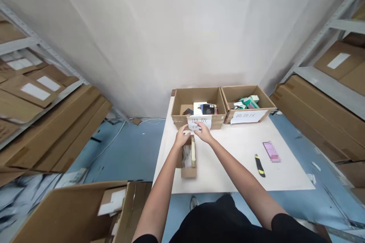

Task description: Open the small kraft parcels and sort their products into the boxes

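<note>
My left hand (pixel 181 137) and my right hand (pixel 203 133) are close together over the far end of a small open cardboard box (pixel 188 172). The fingers of both are bent inward, thumbs facing each other. A small pale thing seems to be between the fingertips, too unclear to name. Inside the small box lies whitish, crumpled-looking packing (pixel 187 156), and a cream-coloured strip (pixel 193 151) stands along its right side. Just beyond my hands is a larger carton (pixel 176 121) with a handwritten white label (pixel 209 122); several small boxes lie in it.
A second labelled carton (pixel 266 113) holds green-and-white boxes. On the white table (pixel 225 159) lie a yellow-and-black box cutter (pixel 259 166) and a phone (pixel 270 151). A big open carton (pixel 71 212) stands at lower left. Shelves (pixel 342 91) with parcels flank both sides.
</note>
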A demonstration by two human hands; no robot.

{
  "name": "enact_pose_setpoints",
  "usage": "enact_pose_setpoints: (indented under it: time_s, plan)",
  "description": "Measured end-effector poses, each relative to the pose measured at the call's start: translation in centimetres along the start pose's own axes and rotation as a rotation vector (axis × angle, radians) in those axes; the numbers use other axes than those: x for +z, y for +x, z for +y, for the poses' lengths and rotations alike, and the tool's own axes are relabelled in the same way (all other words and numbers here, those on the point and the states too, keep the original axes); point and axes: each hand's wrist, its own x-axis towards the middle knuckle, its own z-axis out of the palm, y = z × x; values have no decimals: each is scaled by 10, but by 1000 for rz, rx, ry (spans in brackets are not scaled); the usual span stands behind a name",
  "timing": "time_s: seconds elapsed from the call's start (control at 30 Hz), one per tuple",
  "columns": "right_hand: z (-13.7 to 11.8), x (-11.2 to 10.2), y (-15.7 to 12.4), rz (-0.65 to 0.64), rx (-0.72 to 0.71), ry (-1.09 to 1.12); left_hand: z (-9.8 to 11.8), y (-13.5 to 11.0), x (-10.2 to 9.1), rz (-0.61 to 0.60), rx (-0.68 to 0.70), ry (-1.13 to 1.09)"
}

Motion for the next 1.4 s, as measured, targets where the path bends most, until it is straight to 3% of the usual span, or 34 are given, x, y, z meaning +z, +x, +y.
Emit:
enact_pose_setpoints:
  time_s: [0.07,0.13,0.23,0.3,0.43,0.57,0.67,0.77,0.87,0.93,1.0,1.13,1.27,1.4]
  plan:
    - [0,51,-25,-114,-18,-22,-38,-38,-20,-56,-60,89]
    - [5,86,-53,-249,-25,-99,-65,-75,-29,-156,-91,171]
    - [20,106,-101,-436,76,-321,-91,-122,-28,-278,-134,221]
    - [33,102,-131,-488,155,-507,-103,-146,-21,-345,-170,292]
    - [55,87,-182,-450,299,-774,-116,-179,-1,-407,-168,406]
    - [64,88,-212,-354,386,-737,-112,-191,23,-293,-117,294]
    - [62,79,-225,-233,410,-728,-98,-193,39,-283,-76,258]
    - [55,46,-235,-137,375,-739,-75,-188,57,-322,-18,270]
    - [48,-7,-249,-1,337,-730,-41,-174,88,-353,110,287]
    - [44,-49,-265,136,347,-719,-10,-163,121,-384,219,290]
    - [40,-95,-289,287,379,-718,27,-155,165,-439,331,282]
    - [36,-201,-366,534,483,-794,112,-167,286,-569,538,266]
    - [35,-306,-481,705,640,-939,197,-226,423,-713,738,309]
    - [30,-378,-606,854,844,-1042,264,-309,540,-887,934,383]
